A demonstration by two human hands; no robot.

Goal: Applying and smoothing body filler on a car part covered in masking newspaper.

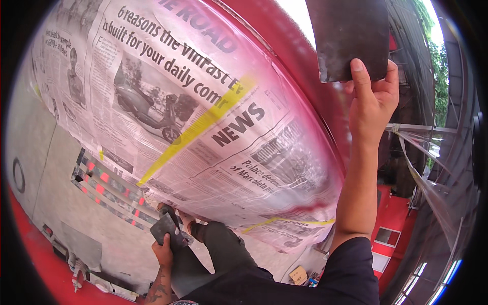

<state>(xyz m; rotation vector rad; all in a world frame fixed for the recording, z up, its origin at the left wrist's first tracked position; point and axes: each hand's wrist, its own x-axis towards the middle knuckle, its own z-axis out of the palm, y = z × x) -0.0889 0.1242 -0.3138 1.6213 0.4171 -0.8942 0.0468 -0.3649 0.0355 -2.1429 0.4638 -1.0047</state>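
My right hand [373, 104] is raised at the upper right and closed on the lower edge of a dark rectangular sheet [352, 35], thumb in front and fingers behind. The sheet looks flat and matte, like sandpaper; its top runs out of view. Low down beside my legs, my left hand [162, 250] is closed around a smaller dark grey flat piece [166, 231], whose kind I cannot make out. Between the hands spreads a glossy red painted panel [300, 66], largely covered by newspaper sheets [203, 127] held with yellow tape [195, 132]. Pinkish overspray tints the paper along the panel.
Below the paper lies a concrete floor [38, 168] with a slotted grate [109, 188]. Clear plastic sheeting [427, 188] hangs at the right near metal framing. A small tan box [298, 275] sits on the floor behind my right arm. Red surfaces edge the lower left.
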